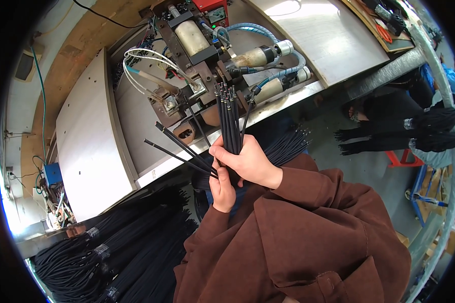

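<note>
My right hand (252, 164) is closed around an upright bundle of thin black cords (228, 121) with small pinkish or metallic tips. Just below and to the left, my left hand (222, 191) is closed on several more black cords (174, 155), which fan out to the left. The two hands meet near the bench's front edge. A single black cord (197, 121) slants up from my hands toward the machine (194, 60). The lower ends of the held cords are hidden behind my hands and the brown sleeves.
The machine's cylinders and hoses stand behind the hands, with a red box (212, 11) at the back. Grey panels (88, 136) flank it. Tied bundles of black cords (101, 252) lie at lower left. More loose cords (288, 146) lie right of my hands. A person sits at far right.
</note>
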The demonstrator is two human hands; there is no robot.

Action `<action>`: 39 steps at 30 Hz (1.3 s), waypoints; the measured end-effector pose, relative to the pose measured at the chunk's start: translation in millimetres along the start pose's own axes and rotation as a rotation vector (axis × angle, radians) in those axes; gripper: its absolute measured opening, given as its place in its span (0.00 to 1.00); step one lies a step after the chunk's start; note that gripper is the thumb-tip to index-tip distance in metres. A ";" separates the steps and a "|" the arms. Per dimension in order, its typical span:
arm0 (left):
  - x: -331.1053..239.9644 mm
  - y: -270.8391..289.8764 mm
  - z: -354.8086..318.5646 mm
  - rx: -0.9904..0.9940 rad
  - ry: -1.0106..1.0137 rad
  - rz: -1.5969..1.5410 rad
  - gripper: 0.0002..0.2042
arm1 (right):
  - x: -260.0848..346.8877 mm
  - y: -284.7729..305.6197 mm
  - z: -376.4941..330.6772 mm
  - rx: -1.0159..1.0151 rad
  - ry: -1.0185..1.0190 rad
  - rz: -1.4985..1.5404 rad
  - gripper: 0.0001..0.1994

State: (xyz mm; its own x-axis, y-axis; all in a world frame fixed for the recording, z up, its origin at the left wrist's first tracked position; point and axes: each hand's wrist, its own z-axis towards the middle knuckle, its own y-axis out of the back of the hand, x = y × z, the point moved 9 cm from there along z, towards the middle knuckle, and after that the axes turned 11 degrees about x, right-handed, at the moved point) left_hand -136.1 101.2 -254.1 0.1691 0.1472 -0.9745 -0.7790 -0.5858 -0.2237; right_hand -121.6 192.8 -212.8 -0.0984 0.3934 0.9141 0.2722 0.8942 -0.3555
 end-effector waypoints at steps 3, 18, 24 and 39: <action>-1.0 -0.2 0.2 0.012 -0.003 -0.003 0.25 | 1.5 -2.3 1.2 0.014 0.002 -0.008 0.08; 0.1 -0.4 1.9 0.016 0.004 -0.030 0.22 | 2.2 -1.8 3.4 0.031 -0.073 -0.059 0.09; 5.3 1.4 0.9 0.017 0.016 0.005 0.21 | 9.7 -8.4 3.4 0.103 -0.039 -0.108 0.10; -10.7 -2.6 6.5 0.027 -0.011 0.043 0.23 | 4.9 -0.9 2.6 -0.009 -0.030 -0.017 0.09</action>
State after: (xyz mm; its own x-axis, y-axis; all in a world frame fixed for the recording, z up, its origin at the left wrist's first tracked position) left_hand -139.8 106.3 -243.0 0.1283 0.1315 -0.9830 -0.8012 -0.5704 -0.1809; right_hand -124.9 194.6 -208.5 -0.1313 0.3848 0.9136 0.2785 0.8988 -0.3385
